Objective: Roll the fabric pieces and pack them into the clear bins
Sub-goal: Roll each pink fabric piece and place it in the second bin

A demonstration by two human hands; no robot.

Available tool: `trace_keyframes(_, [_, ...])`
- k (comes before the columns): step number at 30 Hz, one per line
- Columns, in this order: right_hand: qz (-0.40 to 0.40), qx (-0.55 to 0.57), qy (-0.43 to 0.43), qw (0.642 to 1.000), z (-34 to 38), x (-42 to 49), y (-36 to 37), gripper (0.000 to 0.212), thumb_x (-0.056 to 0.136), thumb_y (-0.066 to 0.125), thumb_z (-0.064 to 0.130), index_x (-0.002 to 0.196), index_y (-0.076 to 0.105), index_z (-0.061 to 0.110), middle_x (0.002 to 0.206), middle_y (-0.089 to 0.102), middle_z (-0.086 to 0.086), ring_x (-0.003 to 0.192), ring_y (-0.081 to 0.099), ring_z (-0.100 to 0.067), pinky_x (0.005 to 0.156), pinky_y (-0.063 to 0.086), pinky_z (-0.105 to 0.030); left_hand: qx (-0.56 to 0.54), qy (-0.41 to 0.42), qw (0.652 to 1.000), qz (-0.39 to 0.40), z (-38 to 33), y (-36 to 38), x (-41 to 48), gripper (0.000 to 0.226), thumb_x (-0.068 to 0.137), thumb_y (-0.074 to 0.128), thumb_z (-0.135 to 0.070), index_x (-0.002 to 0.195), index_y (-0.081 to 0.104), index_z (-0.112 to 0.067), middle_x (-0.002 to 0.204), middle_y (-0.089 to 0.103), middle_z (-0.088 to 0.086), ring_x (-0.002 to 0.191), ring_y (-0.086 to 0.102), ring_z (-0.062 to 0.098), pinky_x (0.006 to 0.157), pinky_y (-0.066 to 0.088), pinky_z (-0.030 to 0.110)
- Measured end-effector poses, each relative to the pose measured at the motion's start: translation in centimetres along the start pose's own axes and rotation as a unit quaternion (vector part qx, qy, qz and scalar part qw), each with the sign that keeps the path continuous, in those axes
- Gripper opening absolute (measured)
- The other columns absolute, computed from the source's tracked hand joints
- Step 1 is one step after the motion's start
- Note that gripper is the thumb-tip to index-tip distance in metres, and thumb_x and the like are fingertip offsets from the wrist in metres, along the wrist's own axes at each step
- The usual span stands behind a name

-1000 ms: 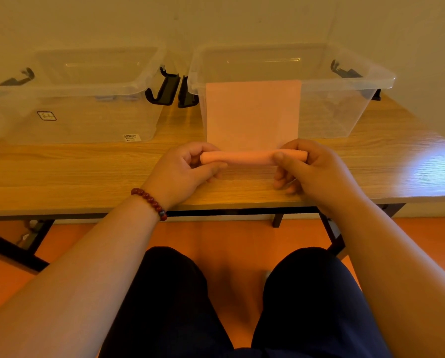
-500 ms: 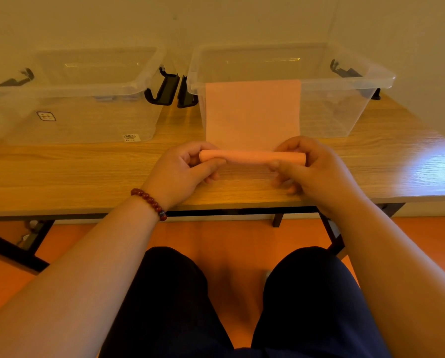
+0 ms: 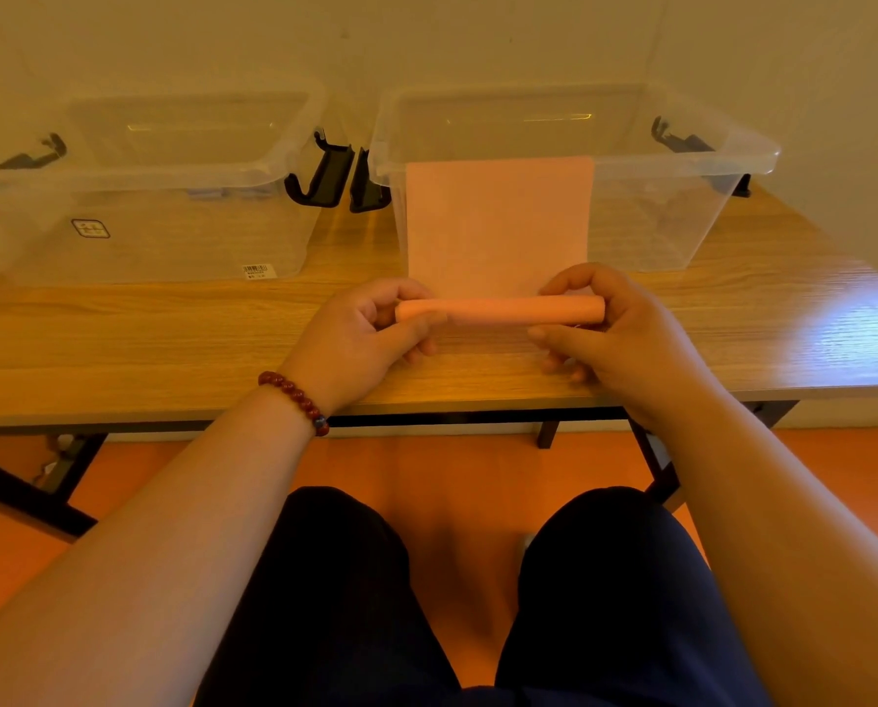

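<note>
Now the left hand (image 3: 355, 344) grips the pink fabric roll (image 3: 498, 309) at its 9 o'clock end, and the right hand (image 3: 617, 336) grips its 3 o'clock end.

Pink fabric (image 3: 498, 232) matt, smooth; bins (image 3: 681, 216) clear glossy plastic; table (image 3: 171, 339) grained wood, slight sheen.

Wooden table (image 3: 171, 339): directly beneath the grip, its front edge nearer the viewer. Bead bracelet (image 3: 296, 400): below and left of the grip. Dark trousers (image 3: 334, 579), orange floor (image 3: 452, 477): well below it. Black table leg (image 3: 23, 497): far lower left. Pale wall (image 3: 426, 38): beyond.
</note>
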State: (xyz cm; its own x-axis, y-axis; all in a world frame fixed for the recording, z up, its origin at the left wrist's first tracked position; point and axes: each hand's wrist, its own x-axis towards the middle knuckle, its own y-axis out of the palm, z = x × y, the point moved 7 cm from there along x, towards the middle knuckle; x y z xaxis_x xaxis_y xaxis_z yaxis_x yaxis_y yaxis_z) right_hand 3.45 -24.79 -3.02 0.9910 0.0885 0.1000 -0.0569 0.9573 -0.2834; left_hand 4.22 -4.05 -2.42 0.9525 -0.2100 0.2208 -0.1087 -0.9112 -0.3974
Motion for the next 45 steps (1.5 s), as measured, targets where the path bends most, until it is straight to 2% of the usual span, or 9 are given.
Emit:
trace_keyframes(5, [-0.025, 0.016, -0.001, 1.0, 0.16, -0.08, -0.13, 0.006, 0.089, 0.066, 0.026, 0.09, 0.066, 0.02, 0.074, 0.07, -0.001, 0.067, 0.067, -0.015, 0.054, 0.048, -0.023, 0.0, -0.006, 1.0, -0.002, 0.12, -0.03, 0.14, 0.026, 0.081, 0.07, -0.021, 0.097, 0.058, -0.038, 0.081, 0.066, -0.016, 0.069, 0.061, -0.006, 0.062, 0.049, 0.01])
trace_keyframes(10, [-0.011, 0.009, 0.001, 1.0, 0.17, -0.08, -0.04, 0.009, 0.086, 0.069, 0.028, 0.093, 0.066, 0.025, 0.076, 0.071, -0.001, 0.067, 0.067, -0.013, 0.055, 0.049, -0.025, 0.01, 0.002, 1.0, -0.003, 0.25, -0.09, 0.11, 0.012, 0.087, 0.064, -0.022, 0.091, 0.061, -0.033, 0.065, 0.066, -0.017, 0.061, 0.059, -0.004, 0.06, 0.047, 0.01])
trace_keyframes(13, [0.002, 0.001, 0.005, 1.0, 0.05, -0.06, -0.01, 0.022, 0.081, 0.075, 0.022, 0.097, 0.062, 0.032, 0.071, 0.068, 0.001, 0.06, 0.062, -0.01, 0.051, 0.048, -0.023, 0.009, 0.005, 1.0, -0.009, 0.05, -0.12, 0.0, 0.007, 0.089, 0.06, -0.025, 0.089, 0.061, -0.032, 0.065, 0.064, -0.012, 0.059, 0.059, -0.004, 0.059, 0.048, 0.01])
trace_keyframes(19, [-0.016, 0.009, 0.0, 1.0, 0.06, 0.05, -0.03, 0.003, 0.089, 0.067, 0.026, 0.088, 0.066, 0.023, 0.072, 0.069, 0.0, 0.067, 0.064, -0.016, 0.055, 0.047, -0.025, 0.003, 0.002, 1.0, 0.0, -0.13, -0.05, -0.02, 0.024, 0.082, 0.069, -0.019, 0.097, 0.06, -0.036, 0.083, 0.065, -0.014, 0.066, 0.06, -0.006, 0.06, 0.048, 0.009])
trace_keyframes(27, [0.017, 0.003, 0.008, 1.0, -0.13, 0.01, 0.05, 0.021, 0.082, 0.074, 0.016, 0.095, 0.063, 0.029, 0.067, 0.067, 0.003, 0.06, 0.061, -0.012, 0.054, 0.047, -0.027, 0.008, 0.003, 1.0, -0.004, 0.06, -0.08, -0.01, 0.008, 0.09, 0.06, -0.022, 0.091, 0.062, -0.03, 0.064, 0.067, -0.018, 0.061, 0.061, -0.004, 0.059, 0.047, 0.009])
trace_keyframes(31, [-0.004, 0.006, -0.002, 1.0, 0.15, -0.04, -0.11, 0.005, 0.087, 0.069, 0.023, 0.091, 0.066, 0.021, 0.073, 0.07, -0.002, 0.067, 0.065, -0.015, 0.057, 0.048, -0.026, 0.002, 0.004, 1.0, 0.003, -0.08, -0.06, -0.05, 0.014, 0.083, 0.066, -0.029, 0.095, 0.062, -0.034, 0.073, 0.069, -0.015, 0.069, 0.063, -0.002, 0.061, 0.048, 0.01])
trace_keyframes(34, [-0.005, 0.003, -0.005, 1.0, 0.2, -0.05, -0.09, 0.01, 0.088, 0.067, 0.027, 0.094, 0.067, 0.019, 0.078, 0.071, -0.002, 0.069, 0.066, -0.014, 0.058, 0.049, -0.025, 0.004, 0.003, 1.0, 0.0, -0.01, -0.09, -0.08, 0.022, 0.073, 0.07, -0.036, 0.094, 0.063, -0.036, 0.084, 0.068, -0.012, 0.072, 0.063, 0.001, 0.064, 0.051, 0.012])
trace_keyframes(41, [0.018, 0.003, -0.006, 1.0, -0.14, 0.02, 0.08, 0.024, 0.081, 0.075, 0.018, 0.094, 0.063, 0.034, 0.072, 0.068, 0.002, 0.067, 0.064, -0.017, 0.056, 0.049, -0.028, 0.009, -0.001, 1.0, -0.006, 0.0, -0.18, -0.05, 0.009, 0.089, 0.061, -0.023, 0.091, 0.063, -0.032, 0.064, 0.067, -0.02, 0.061, 0.06, -0.006, 0.058, 0.046, 0.008])
trace_keyframes(45, [-0.007, 0.003, -0.007, 1.0, -0.06, 0.09, -0.06, 0.006, 0.088, 0.068, 0.025, 0.094, 0.065, 0.022, 0.074, 0.069, 0.0, 0.067, 0.066, -0.014, 0.055, 0.047, -0.024, 0.007, 0.006, 1.0, 0.001, -0.14, -0.16, -0.08, 0.022, 0.082, 0.067, -0.024, 0.096, 0.06, -0.038, 0.084, 0.065, -0.016, 0.071, 0.06, -0.008, 0.062, 0.047, 0.007])
